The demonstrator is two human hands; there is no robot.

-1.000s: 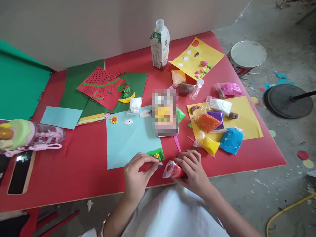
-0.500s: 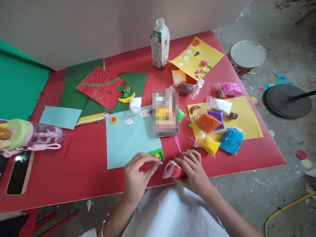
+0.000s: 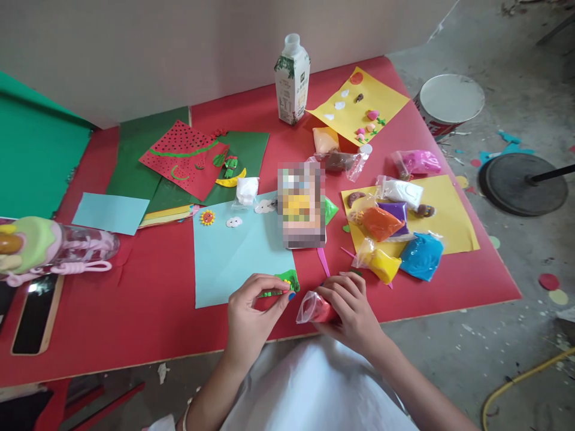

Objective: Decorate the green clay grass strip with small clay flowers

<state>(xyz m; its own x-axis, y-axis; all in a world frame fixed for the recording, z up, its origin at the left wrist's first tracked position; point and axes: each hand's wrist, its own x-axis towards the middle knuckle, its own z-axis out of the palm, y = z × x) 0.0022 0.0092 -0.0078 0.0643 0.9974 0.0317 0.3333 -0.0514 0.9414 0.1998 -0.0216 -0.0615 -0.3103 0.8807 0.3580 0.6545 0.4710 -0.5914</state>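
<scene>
Curling over a half-hidden red bag (image 3: 318,309), right fingers (image 3: 338,296) — left fingers (image 3: 271,284) nearly pinched, contents unclear

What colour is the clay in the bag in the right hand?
Red; clearest in the head view.

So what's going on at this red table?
Someone is working with coloured, clay-like material. The right hand holds a clear bag of red material. The left hand appears to pinch a tiny red bit near the green patch on the light blue sheet. That sheet also carries a sun and clouds. Other bags, including the yellow one, lie on the right.
</scene>
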